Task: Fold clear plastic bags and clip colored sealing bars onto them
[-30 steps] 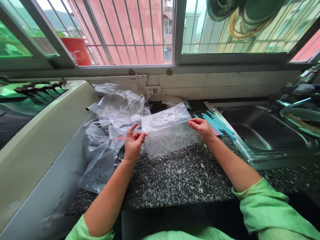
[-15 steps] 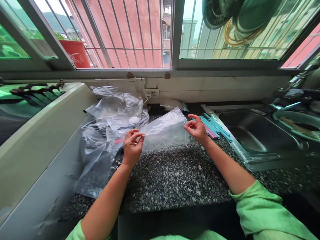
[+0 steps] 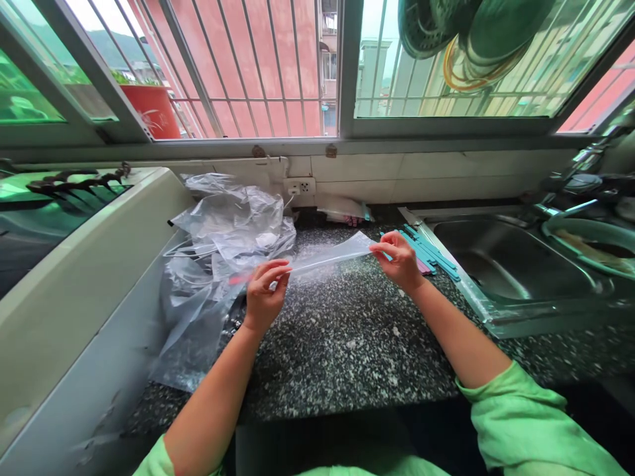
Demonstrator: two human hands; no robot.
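A clear plastic zip bag (image 3: 332, 255) is stretched almost flat and edge-on between my two hands above the speckled granite counter (image 3: 347, 344). My left hand (image 3: 265, 294) pinches its left end, fingers closed on the edge near a red strip. My right hand (image 3: 401, 261) pinches the right end with thumb and fingers closed. Both forearms reach in from the bottom, with green sleeves.
A heap of crumpled clear plastic bags (image 3: 218, 244) lies left of my hands against a white appliance (image 3: 74, 291). Teal sticks (image 3: 429, 254) lie beside the steel sink (image 3: 510, 264) at right. A wall socket (image 3: 300, 186) sits under the barred window.
The bag has tipped from facing me, hanging open, to nearly flat and edge-on. Both hands kept their pinch and shifted slightly.
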